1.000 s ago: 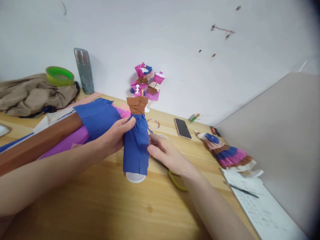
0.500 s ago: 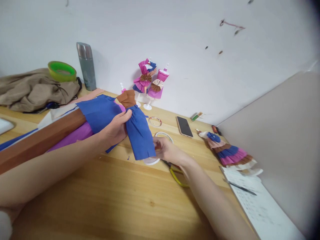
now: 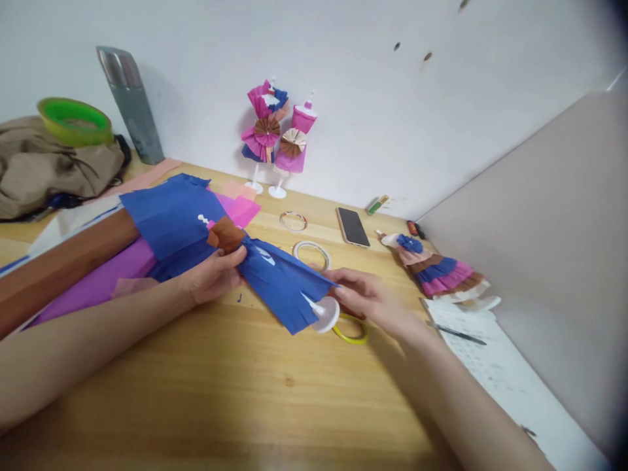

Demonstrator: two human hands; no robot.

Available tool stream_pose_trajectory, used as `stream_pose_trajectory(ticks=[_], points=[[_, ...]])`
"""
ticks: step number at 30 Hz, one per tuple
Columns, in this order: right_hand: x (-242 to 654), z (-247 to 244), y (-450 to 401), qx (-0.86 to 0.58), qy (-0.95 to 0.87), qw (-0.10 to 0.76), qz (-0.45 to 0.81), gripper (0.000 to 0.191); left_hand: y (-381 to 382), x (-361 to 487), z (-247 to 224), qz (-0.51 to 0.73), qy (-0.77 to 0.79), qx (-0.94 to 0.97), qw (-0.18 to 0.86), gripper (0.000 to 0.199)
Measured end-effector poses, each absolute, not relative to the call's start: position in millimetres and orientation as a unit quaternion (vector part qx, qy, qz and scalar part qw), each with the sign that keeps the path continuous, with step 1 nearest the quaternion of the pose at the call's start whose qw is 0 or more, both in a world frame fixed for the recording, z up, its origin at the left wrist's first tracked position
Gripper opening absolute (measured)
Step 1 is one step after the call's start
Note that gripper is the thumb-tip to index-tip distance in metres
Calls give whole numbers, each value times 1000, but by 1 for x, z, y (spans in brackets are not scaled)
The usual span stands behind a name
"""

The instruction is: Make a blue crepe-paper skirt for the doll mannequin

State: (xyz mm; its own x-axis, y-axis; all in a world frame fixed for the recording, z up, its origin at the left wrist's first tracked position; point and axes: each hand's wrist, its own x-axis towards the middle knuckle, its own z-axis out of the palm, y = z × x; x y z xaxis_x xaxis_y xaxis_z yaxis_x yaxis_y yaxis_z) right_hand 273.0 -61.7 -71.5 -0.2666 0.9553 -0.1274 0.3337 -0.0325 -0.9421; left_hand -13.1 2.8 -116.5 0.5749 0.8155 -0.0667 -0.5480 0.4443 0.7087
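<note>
A small mannequin stand dressed in crepe paper lies tilted across my two hands. Its brown paper top (image 3: 226, 233) is at the left, its blue crepe paper skirt (image 3: 282, 275) spreads to the right, and its white round base (image 3: 326, 314) sticks out below the hem. My left hand (image 3: 216, 273) is closed around the waist, thumb on top. At the hem's upper corner my right hand (image 3: 366, 294) pinches the skirt's edge; its fingers are slightly blurred. Beneath that hand shows the yellow handle of scissors (image 3: 350, 329), the rest hidden.
Folded blue paper (image 3: 171, 209) and brown paper (image 3: 73, 261) lie on the left, near a flask (image 3: 132, 108) and a green tape roll (image 3: 73, 124). Two dressed mannequins (image 3: 265, 124) stand by the wall. Tape rolls (image 3: 313, 255), a phone (image 3: 352, 227), a layered paper dress (image 3: 436, 268) and notebook (image 3: 495, 366) lie rightward.
The mannequin has swung from hanging steeply to lying more flat, its base now showing beyond the hem. My right hand has moved right with the skirt's edge. The view has shifted.
</note>
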Motion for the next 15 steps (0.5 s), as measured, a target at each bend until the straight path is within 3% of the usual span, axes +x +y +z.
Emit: stream_pose_trajectory(ticks=[3, 7, 11, 15], points=[[295, -78, -77, -543, -630, 308, 463, 27, 1, -12, -117, 415, 221, 310, 826, 31], [304, -79, -91, -553, -712, 230, 367, 13, 3, -12, -118, 419, 225, 301, 827, 32], [296, -79, -96, -533, -791, 136, 269, 34, 4, -11, -121, 426, 214, 306, 824, 32], [293, -88, -96, -558, -801, 113, 187, 36, 5, -13, -124, 390, 191, 339, 835, 43]])
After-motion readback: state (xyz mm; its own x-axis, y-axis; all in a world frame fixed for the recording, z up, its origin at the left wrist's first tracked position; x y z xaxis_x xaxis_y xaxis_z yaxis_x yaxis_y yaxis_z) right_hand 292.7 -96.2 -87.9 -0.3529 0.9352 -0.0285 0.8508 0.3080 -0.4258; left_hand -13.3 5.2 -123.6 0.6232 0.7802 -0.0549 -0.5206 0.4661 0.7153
